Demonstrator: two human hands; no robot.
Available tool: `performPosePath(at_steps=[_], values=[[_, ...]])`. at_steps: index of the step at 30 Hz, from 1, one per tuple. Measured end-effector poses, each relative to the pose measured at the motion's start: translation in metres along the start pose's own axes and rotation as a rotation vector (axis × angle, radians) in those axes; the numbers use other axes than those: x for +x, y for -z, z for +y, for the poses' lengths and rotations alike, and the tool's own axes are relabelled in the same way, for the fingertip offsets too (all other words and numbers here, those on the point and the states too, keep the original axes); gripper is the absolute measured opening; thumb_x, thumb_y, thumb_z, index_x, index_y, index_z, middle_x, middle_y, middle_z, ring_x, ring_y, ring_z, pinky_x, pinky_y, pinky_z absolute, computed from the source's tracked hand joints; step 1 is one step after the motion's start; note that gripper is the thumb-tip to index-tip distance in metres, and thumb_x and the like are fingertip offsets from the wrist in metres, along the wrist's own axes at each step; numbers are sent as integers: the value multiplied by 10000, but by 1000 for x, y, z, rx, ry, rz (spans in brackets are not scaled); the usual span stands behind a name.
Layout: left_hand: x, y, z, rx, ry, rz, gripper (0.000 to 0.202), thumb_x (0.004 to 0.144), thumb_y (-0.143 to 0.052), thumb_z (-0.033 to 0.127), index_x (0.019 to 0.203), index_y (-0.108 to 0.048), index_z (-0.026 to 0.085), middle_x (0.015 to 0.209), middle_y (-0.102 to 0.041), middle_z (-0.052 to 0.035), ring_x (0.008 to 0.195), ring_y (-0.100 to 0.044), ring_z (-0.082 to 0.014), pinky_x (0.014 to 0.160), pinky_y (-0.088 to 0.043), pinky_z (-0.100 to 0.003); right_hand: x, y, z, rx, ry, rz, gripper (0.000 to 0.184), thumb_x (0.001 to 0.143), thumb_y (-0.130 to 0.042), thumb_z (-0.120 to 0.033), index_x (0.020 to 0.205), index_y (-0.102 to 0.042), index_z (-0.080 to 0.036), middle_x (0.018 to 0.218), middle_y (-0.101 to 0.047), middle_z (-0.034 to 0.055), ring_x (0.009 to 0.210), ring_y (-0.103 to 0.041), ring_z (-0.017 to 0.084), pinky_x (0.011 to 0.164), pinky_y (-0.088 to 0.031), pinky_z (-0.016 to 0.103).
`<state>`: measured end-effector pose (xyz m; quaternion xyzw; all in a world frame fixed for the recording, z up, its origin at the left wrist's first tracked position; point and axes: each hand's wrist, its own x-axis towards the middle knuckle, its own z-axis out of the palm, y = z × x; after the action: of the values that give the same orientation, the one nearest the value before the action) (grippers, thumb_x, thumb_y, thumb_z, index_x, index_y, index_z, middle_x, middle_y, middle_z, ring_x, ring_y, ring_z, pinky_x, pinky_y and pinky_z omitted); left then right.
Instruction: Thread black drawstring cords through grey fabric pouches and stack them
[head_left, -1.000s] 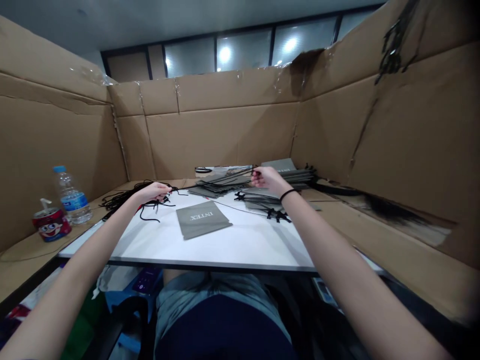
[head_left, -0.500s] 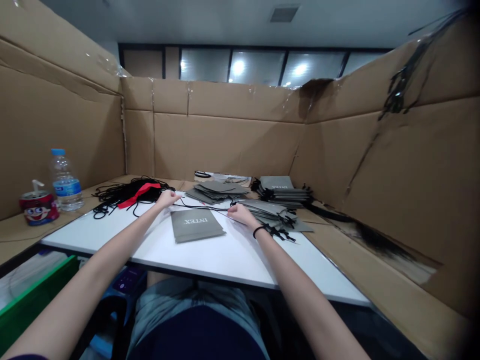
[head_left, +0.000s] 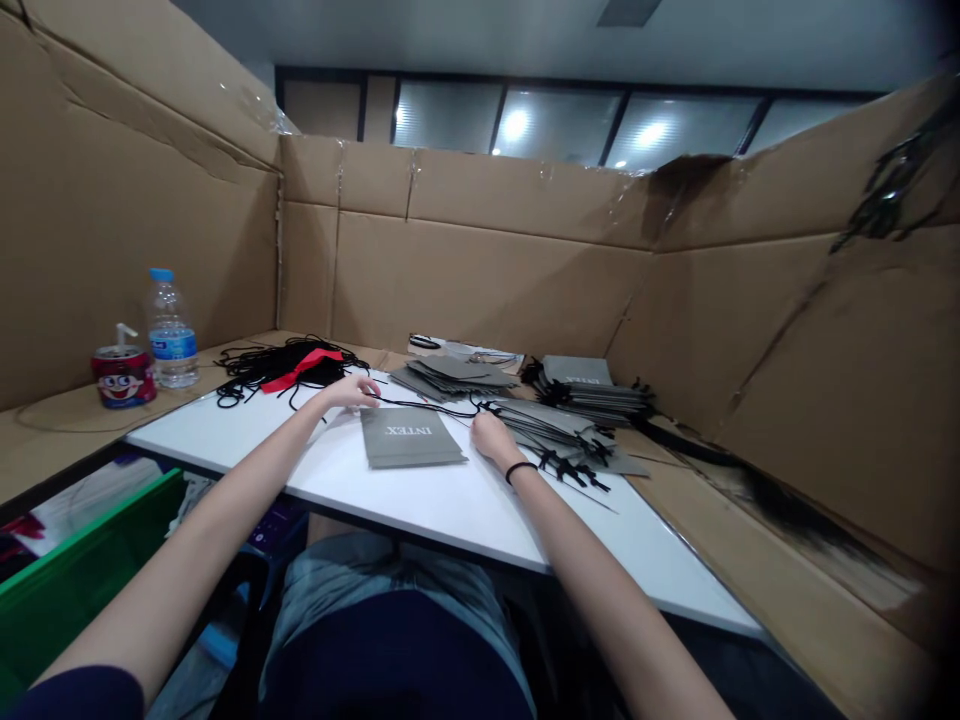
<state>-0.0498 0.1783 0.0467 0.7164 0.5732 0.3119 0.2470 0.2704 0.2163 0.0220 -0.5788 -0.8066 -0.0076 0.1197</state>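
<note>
White tabletop (head_left: 420, 497) — arms (head_left: 229, 510) forward, left hand (head_left: 351, 391) and right hand (head_left: 492, 438) apart — fingers (head_left: 369, 387) of both tight on black cord (head_left: 412, 404)

The cord (head_left: 421, 404) is black, the pouch (head_left: 412, 450) grey with white lettering (head_left: 409, 431), the tabletop (head_left: 480, 515) white

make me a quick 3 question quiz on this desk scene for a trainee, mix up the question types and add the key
1. Multiple choice: what runs between the left hand and the right hand?
a) a drinking straw
b) a black cord
c) a strip of clear tape

2. True or false: the red strip lies across the pile of black cords.

3. Fill in the blank: the single gray piece lying flat on the white tabletop in front of the person is printed with the word ____.

Key: 1. b; 2. true; 3. INTEX
</note>
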Motion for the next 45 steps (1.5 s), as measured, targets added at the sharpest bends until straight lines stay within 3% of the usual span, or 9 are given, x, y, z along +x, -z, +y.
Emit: performPosePath(at_steps=[5,9,15,24,30,34,37,39,45], values=[[0,-11,3,124,6,-48,432,437,-812,360,825,-742,184,919,-703,-42,832,-617,-209,688,-436,-220,-1,2,2,20,20,19,234,858,-470,-100,930,-691,-76,1015,-674,192,921,-632,214,741,-396,229],[0,-13,4,127,10,-55,371,480,-794,343,804,-753,168,898,-724,-56,818,-627,-215,664,-437,-218,-6,8,3,47,-16,84,244,883,-478,-225,876,-709,-148,944,-704,143,854,-641,196,676,-393,230],[-1,-8,4,38,9,-21,253,588,-653,201,817,-739,136,855,-725,-67,714,-623,-180,595,-447,-215,-10,25,15,39,-196,254,305,865,-494,-405,823,-721,-205,856,-716,121,825,-645,223,640,-395,261],[-5,-2,-3,-112,91,69,264,581,-630,105,840,-679,113,696,-639,-28,522,-549,-110,476,-419,-199,-12,46,53,159,-221,355,330,771,-576,-487,732,-739,-203,744,-714,102,752,-640,239,564,-370,280],[-9,4,-6,-271,153,48,224,615,-716,188,825,-674,124,735,-653,-29,474,-525,-85,455,-399,-201,-9,45,54,81,-299,348,274,723,-623,-430,728,-739,-181,751,-713,127,755,-651,261,563,-375,285],[-10,6,2,-470,145,-49,261,673,-701,236,911,-675,133,897,-691,-89,576,-607,-123,524,-463,-228,-10,47,54,197,-278,294,296,721,-618,-459,678,-723,-186,703,-699,109,687,-638,234,541,-379,276],[-8,6,7,-625,104,-114,246,727,-631,227,949,-655,123,947,-685,-133,740,-655,-174,684,-530,-285,-10,47,59,198,-333,353,265,683,-639,-426,662,-719,-174,674,-685,113,648,-617,235,525,-365,283],[-6,7,8,-706,68,-146,247,751,-571,207,965,-645,108,971,-676,-162,841,-661,-205,784,-534,-334,-9,46,62,251,-290,318,264,654,-651,-422,604,-703,-168,598,-655,86,591,-591,216,510,-354,275],[-5,9,1,-831,-81,-133,556,611,-504,12,1149,-549,143,1272,-561,-181,1115,-594,-216,924,-488,-368,-7,42,60,330,-159,333,371,699,-587,-493,594,-684,-150,526,-602,51,544,-537,186,490,-316,265]])
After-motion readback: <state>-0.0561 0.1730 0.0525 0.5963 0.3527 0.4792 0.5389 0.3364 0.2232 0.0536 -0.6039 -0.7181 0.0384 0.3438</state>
